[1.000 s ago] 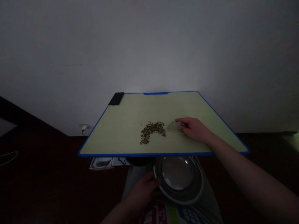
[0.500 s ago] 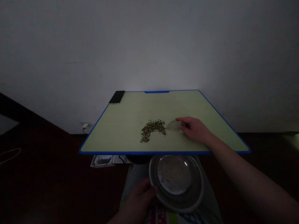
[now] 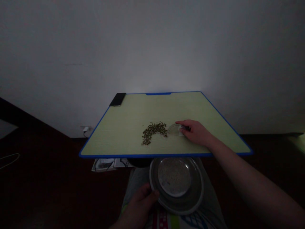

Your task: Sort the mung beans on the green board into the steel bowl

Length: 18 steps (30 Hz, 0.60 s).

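At 3 o'clock from seeds [image 3: 156, 128], right hand [image 3: 194, 131] gripping clear half-round piece [image 3: 175, 130], left hand [image 3: 143, 199] gripping bowl [image 3: 196, 184] by its 8 o'clock rim, phone [image 3: 117, 99] at 10 o'clock on table [image 3: 133, 111]

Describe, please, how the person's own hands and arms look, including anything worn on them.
The left hand and the right hand are ungloved. The right forearm is bare to the picture's edge, with no sleeve, watch or bracelet in view. The left wrist shows no sleeve. In this dim light, fine markings cannot be told.
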Each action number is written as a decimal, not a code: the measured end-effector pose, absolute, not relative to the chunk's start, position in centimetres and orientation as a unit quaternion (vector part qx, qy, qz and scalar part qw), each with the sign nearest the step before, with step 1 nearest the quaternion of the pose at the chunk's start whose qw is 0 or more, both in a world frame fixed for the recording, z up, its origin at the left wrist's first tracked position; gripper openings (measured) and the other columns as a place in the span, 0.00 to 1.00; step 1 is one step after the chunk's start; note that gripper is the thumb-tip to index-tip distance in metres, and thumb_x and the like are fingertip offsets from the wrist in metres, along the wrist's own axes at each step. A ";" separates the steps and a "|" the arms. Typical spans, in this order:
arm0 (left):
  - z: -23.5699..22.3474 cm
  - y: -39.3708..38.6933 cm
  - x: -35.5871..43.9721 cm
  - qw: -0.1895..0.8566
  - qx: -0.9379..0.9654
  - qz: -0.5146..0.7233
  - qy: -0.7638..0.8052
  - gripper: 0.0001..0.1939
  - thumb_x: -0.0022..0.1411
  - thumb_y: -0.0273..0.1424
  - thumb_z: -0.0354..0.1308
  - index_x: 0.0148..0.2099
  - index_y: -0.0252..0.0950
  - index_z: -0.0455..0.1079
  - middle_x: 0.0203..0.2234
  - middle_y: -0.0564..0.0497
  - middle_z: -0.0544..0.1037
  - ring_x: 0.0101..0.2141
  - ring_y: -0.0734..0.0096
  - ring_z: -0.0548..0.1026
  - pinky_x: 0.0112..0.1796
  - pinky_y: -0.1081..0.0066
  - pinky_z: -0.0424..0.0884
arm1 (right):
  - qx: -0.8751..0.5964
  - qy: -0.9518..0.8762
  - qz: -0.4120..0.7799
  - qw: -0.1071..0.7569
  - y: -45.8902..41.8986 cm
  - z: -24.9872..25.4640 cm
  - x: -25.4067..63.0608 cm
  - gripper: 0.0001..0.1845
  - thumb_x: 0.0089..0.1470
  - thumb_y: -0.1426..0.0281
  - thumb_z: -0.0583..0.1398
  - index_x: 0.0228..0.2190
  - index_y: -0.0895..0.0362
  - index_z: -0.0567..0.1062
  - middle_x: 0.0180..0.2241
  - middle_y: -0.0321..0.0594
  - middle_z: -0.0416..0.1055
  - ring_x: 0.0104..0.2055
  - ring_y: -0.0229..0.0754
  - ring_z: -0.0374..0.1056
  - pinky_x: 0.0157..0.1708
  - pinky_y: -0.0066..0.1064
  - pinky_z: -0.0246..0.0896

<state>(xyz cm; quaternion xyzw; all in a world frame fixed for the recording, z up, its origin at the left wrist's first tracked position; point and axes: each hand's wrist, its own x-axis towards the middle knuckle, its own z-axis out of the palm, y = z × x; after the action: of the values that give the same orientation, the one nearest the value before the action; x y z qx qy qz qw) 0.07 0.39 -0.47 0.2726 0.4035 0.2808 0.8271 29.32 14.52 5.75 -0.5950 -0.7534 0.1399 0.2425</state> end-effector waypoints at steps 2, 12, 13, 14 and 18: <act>-0.4 0.4 0.0 0.824 0.279 0.278 0.407 0.22 0.51 0.44 0.68 0.46 0.38 0.78 0.40 0.45 0.85 0.47 0.50 0.78 0.52 0.55 0.68 | -0.593 -0.754 0.144 0.244 14.4 5.8 29.3 0.24 0.55 0.72 0.57 0.53 0.57 0.76 0.40 0.45 0.78 0.36 0.44 0.72 0.38 0.35 0.65; -0.5 0.5 -0.3 0.805 0.323 0.262 0.424 0.25 0.51 0.47 0.65 0.48 0.38 0.77 0.44 0.44 0.84 0.51 0.49 0.76 0.54 0.53 0.66 | -0.587 -0.750 0.167 0.256 13.6 5.8 29.3 0.23 0.54 0.72 0.56 0.52 0.56 0.76 0.39 0.45 0.78 0.35 0.43 0.72 0.37 0.35 0.66; -0.4 0.5 -0.2 0.810 0.317 0.262 0.418 0.24 0.52 0.46 0.66 0.47 0.38 0.77 0.43 0.44 0.84 0.50 0.49 0.76 0.55 0.53 0.66 | -0.587 -0.750 0.168 0.255 13.5 5.8 29.3 0.23 0.54 0.72 0.56 0.52 0.56 0.76 0.38 0.45 0.78 0.35 0.43 0.71 0.36 0.35 0.66; -0.2 0.5 -0.1 0.815 0.310 0.263 0.412 0.24 0.52 0.46 0.66 0.47 0.38 0.77 0.42 0.45 0.84 0.50 0.49 0.76 0.55 0.53 0.66 | -0.587 -0.750 0.169 0.252 13.4 5.9 29.3 0.23 0.54 0.72 0.56 0.52 0.56 0.76 0.37 0.44 0.78 0.34 0.43 0.71 0.36 0.36 0.66; -0.4 0.4 0.1 0.830 0.284 0.274 0.394 0.22 0.51 0.44 0.67 0.46 0.38 0.77 0.41 0.45 0.84 0.48 0.51 0.78 0.53 0.54 0.68 | -0.582 -0.754 0.169 0.252 12.9 6.1 29.4 0.23 0.54 0.72 0.56 0.51 0.56 0.77 0.37 0.44 0.78 0.35 0.44 0.71 0.36 0.36 0.65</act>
<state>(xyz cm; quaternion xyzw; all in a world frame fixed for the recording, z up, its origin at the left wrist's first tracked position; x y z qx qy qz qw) 0.07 0.40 -0.36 0.2840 0.3937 0.2741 0.8302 29.37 12.92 6.11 -0.5824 -0.7541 0.1691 0.2521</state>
